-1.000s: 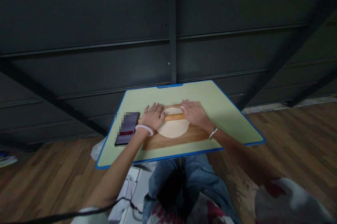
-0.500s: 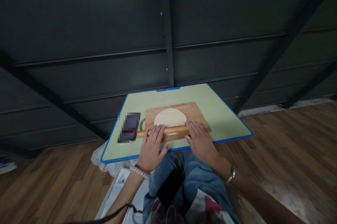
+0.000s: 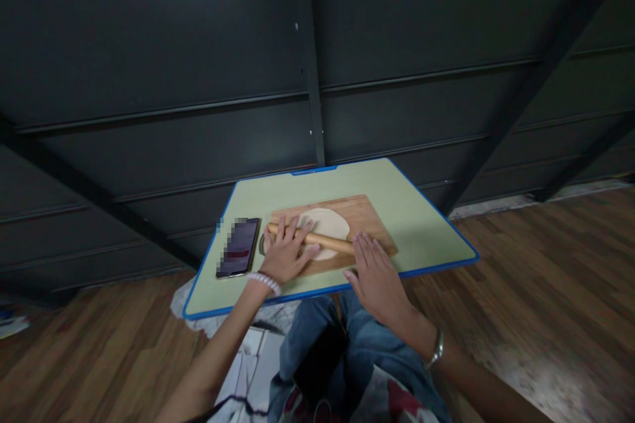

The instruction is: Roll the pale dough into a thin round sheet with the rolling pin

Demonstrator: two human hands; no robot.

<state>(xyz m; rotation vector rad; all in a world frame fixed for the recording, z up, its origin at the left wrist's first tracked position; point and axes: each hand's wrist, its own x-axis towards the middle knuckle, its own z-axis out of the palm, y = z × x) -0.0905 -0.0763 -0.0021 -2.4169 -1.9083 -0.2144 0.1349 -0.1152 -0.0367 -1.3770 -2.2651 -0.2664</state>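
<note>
A pale round sheet of dough lies flat on a wooden board. Across it, at a slant, rests a wooden rolling pin, its left end farther from me than its right. My left hand lies over the pin's left part, fingers stretched and spread. Over the right end is my right hand, its fingers straight and flat, hiding that end. Neither hand wraps around the pin.
The board sits on a pale green folding table with a blue edge. Left of the board lies a phone. A dark device rests on my lap. A dark panelled wall stands behind the table.
The rolling pin has turned from nearly level to slanted, its left end swinging away from me. My left hand has moved forward with it; my right hand stays near the right end.
</note>
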